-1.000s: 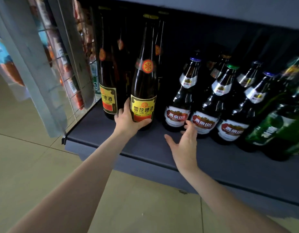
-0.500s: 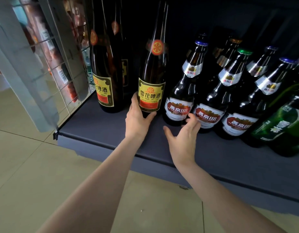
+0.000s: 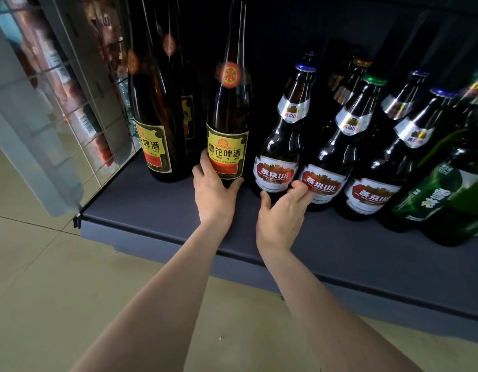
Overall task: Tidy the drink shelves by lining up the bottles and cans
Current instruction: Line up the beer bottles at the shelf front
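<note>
A tall dark bottle with a yellow label stands upright on the dark shelf. My left hand grips its base, thumb on the right side and fingers round the left. To its right stands a brown bottle with a red and white label. My right hand curls round the foot of this bottle, thumb on the left and fingers at the right. Another yellow-label bottle stands further left, apart from the hands.
More red-label bottles line the shelf to the right, then green bottles leaning at the far right. Further bottles stand behind in the dark. A wire grid panel closes the shelf's left end. Tiled floor lies below.
My left hand slid the yellow-label bottle to the right, close to the red-label row. My right hand closed in from open fingers onto the foot of the first red-label bottle.
</note>
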Demonstrator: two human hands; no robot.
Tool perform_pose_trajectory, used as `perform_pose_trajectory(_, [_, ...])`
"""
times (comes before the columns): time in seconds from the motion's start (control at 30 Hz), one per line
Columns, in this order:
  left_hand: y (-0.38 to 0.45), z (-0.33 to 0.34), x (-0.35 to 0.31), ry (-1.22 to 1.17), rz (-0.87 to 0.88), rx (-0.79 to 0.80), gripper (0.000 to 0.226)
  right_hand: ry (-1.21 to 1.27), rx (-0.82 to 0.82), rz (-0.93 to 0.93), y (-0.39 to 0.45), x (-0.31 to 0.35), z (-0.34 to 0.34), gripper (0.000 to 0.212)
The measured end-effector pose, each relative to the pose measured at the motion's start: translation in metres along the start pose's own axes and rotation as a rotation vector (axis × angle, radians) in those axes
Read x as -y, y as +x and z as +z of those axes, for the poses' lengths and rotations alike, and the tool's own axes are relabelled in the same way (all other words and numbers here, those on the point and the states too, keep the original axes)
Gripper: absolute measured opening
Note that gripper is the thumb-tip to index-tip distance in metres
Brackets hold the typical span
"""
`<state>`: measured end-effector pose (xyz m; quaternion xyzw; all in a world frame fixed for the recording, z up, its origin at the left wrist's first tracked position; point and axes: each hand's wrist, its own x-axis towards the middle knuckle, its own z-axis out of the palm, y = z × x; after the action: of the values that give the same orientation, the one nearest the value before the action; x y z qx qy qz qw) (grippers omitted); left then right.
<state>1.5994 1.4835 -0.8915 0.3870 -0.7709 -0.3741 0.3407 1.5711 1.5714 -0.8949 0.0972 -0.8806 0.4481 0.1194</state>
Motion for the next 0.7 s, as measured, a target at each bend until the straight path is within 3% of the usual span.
perform_pose_trajectory(0.4, [-0.006,-0.009,-0.001,-0.015,0.019,0.038,0.082,0.046,0.002,0.049,-0.001,0.004,-0.004,0.043])
perform_pose_trajectory(0.57, [-0.013,-0.044,0.021,-0.092,-0.004,-0.240,0.051,0.196,0.155,-0.288,-0.025,0.008,-0.016,0.030])
perform_pose_trajectory(0.63, [-0.003,-0.059,0.029,-0.120,-0.064,-0.314,0.054,0.226,0.273,-0.359,-0.036,0.019,-0.013,0.033])
perform_pose_trajectory(0.7, [0.013,-0.071,0.035,-0.084,-0.097,-0.267,0.073,0.232,0.384,-0.377,-0.043,0.033,-0.003,0.038])
